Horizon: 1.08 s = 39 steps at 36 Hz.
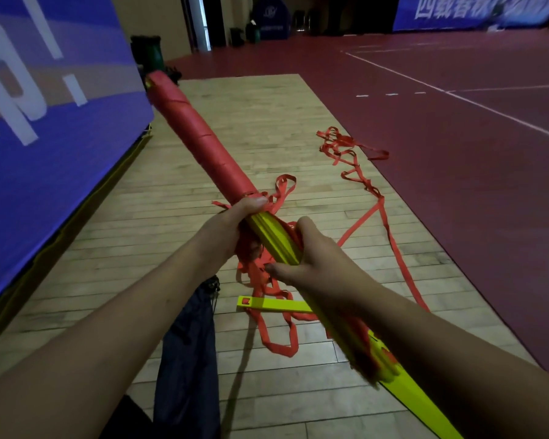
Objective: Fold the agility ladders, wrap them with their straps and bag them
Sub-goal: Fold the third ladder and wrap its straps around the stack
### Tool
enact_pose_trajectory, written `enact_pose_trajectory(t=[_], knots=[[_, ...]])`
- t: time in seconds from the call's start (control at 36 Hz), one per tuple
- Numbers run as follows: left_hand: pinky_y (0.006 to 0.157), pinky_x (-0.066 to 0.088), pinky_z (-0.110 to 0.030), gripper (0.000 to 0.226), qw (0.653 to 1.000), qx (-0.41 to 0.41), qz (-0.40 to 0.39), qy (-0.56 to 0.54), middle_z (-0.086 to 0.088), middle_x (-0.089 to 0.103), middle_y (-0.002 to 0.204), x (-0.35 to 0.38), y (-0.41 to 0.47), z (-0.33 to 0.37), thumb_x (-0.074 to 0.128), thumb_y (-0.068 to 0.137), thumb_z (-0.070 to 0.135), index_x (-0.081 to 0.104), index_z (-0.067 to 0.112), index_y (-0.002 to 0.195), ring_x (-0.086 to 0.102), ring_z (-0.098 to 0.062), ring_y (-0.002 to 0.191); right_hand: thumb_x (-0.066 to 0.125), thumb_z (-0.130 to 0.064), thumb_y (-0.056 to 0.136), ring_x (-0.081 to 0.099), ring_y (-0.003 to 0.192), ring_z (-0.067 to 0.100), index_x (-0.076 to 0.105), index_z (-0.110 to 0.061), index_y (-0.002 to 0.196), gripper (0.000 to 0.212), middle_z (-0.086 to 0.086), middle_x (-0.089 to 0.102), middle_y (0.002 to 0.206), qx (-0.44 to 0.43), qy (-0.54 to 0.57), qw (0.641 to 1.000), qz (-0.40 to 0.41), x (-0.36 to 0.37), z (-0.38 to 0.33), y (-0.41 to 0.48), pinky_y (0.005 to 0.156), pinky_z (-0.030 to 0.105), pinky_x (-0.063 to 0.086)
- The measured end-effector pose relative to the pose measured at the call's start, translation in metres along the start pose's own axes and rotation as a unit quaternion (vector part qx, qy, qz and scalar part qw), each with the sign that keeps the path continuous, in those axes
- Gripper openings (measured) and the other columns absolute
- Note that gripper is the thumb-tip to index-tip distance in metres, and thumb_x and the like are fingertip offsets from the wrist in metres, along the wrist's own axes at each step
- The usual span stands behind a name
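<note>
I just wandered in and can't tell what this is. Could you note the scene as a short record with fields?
Activity: wrapping the rung bundle in red strap
Progress: far part wrapped, near part bare yellow
Left hand: grips the bundle at the wrap's edge
Right hand: grips the bare yellow part
Loose strap: trails across the wooden floor
Single rung: lies on the floor below the bundle
Bag: dark, on the floor

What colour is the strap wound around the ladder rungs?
Red strap over yellow rungs; the head view shows it best.
</note>
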<state>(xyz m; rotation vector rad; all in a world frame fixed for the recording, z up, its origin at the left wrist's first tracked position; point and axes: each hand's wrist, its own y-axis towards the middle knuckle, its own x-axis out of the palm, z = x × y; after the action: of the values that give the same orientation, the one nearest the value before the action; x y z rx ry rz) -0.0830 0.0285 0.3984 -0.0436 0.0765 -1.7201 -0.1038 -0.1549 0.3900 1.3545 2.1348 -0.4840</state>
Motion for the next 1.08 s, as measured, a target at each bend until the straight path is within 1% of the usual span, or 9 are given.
enact_pose_trajectory(t=[0.11, 0.19, 0.25, 0.36, 0.47, 0.56, 0.69, 0.92, 1.08], knots=[[0.058, 0.048, -0.028, 0.046, 0.998, 0.041, -0.032, -0.017, -0.013, 0.058, 0.086, -0.007, -0.003, 0.006, 0.064, 0.076, 0.051, 0.056, 0.012, 0.097, 0.058, -0.023, 0.069, 0.063, -0.063, 0.082, 0.073, 0.091, 0.025, 0.051, -0.019, 0.122, 0.061, 0.009, 0.071, 0.110, 0.114, 0.270, 0.950, -0.103, -0.010, -0.005, -0.002, 0.089, 0.045, 0.060], [0.052, 0.047, -0.026, 0.049, 0.995, 0.064, -0.067, -0.041, -0.018, 0.056, 0.089, -0.009, -0.005, 0.010, 0.061, 0.075, 0.052, 0.055, 0.008, 0.096, 0.060, -0.020, 0.064, 0.059, -0.060, 0.092, 0.064, 0.101, 0.032, 0.054, -0.010, 0.133, 0.066, 0.016, 0.063, 0.117, 0.133, 0.421, 0.863, -0.247, -0.011, -0.005, -0.001, 0.096, 0.047, 0.053], [0.057, 0.050, -0.029, 0.044, 0.993, 0.066, -0.073, -0.066, -0.017, 0.059, 0.090, -0.008, -0.006, 0.011, 0.060, 0.076, 0.051, 0.058, 0.010, 0.093, 0.062, -0.024, 0.069, 0.064, -0.054, 0.092, 0.066, 0.091, 0.029, 0.058, -0.008, 0.131, 0.061, 0.015, 0.064, 0.111, 0.119, 0.456, 0.843, -0.258, -0.010, -0.004, 0.000, 0.090, 0.046, 0.054], [0.087, 0.045, -0.050, 0.051, 0.995, 0.034, -0.053, -0.078, -0.017, 0.059, 0.094, -0.010, -0.004, 0.012, 0.062, 0.075, 0.055, 0.058, 0.010, 0.097, 0.057, -0.035, 0.091, 0.071, -0.052, 0.085, 0.068, 0.071, 0.019, 0.064, -0.007, 0.116, 0.055, 0.007, 0.070, 0.085, 0.111, 0.433, 0.873, -0.195, -0.015, -0.014, -0.005, 0.072, 0.033, 0.057], [0.087, 0.056, -0.043, 0.068, 0.997, -0.057, -0.041, -0.030, -0.008, 0.076, 0.103, -0.012, -0.002, 0.008, 0.061, 0.080, 0.069, 0.061, 0.011, 0.115, 0.073, -0.027, 0.099, 0.069, -0.051, 0.087, 0.069, 0.065, 0.017, 0.070, -0.008, 0.098, 0.045, 0.006, 0.075, 0.079, 0.083, 0.285, 0.947, -0.118, -0.021, -0.019, -0.010, 0.064, 0.027, 0.056], [0.095, 0.052, -0.051, 0.101, 0.991, -0.113, -0.053, 0.054, -0.013, 0.074, 0.112, -0.014, -0.002, 0.001, 0.056, 0.060, 0.092, 0.066, 0.013, 0.121, 0.072, -0.030, 0.100, 0.072, -0.045, 0.088, 0.072, 0.066, 0.018, 0.071, -0.009, 0.102, 0.039, 0.007, 0.077, 0.082, 0.066, 0.237, 0.967, -0.066, -0.019, -0.014, -0.011, 0.061, 0.025, 0.055], [0.066, 0.053, -0.037, 0.080, 0.990, -0.086, -0.028, 0.106, -0.006, 0.063, 0.063, -0.008, 0.002, 0.005, 0.052, 0.066, 0.085, 0.072, 0.012, 0.093, 0.060, -0.023, 0.054, 0.076, -0.028, 0.089, 0.072, 0.059, 0.011, 0.064, -0.010, 0.104, 0.026, 0.001, 0.076, 0.073, 0.053, 0.215, 0.975, -0.019, -0.020, -0.015, -0.009, 0.050, 0.017, 0.051], [0.054, 0.044, -0.029, 0.057, 0.998, -0.031, 0.029, 0.052, 0.000, 0.050, 0.054, 0.013, -0.003, -0.006, 0.070, 0.075, 0.065, 0.062, 0.009, 0.083, 0.051, -0.016, 0.049, 0.070, -0.043, 0.092, 0.062, 0.089, 0.017, 0.040, -0.018, 0.125, 0.051, 0.001, 0.062, 0.107, -0.003, -0.178, 0.981, 0.073, 0.001, -0.008, -0.006, 0.074, 0.034, 0.055], [0.048, 0.040, -0.026, 0.055, 0.993, 0.061, 0.100, 0.013, -0.003, 0.047, 0.054, 0.006, -0.004, 0.000, 0.067, 0.065, 0.062, 0.059, 0.009, 0.075, 0.047, -0.017, 0.048, 0.068, -0.037, 0.095, 0.059, 0.076, 0.005, 0.034, -0.026, 0.111, 0.039, -0.007, 0.056, 0.095, -0.034, -0.065, 0.997, 0.038, 0.003, -0.018, -0.007, 0.059, 0.018, 0.046]])
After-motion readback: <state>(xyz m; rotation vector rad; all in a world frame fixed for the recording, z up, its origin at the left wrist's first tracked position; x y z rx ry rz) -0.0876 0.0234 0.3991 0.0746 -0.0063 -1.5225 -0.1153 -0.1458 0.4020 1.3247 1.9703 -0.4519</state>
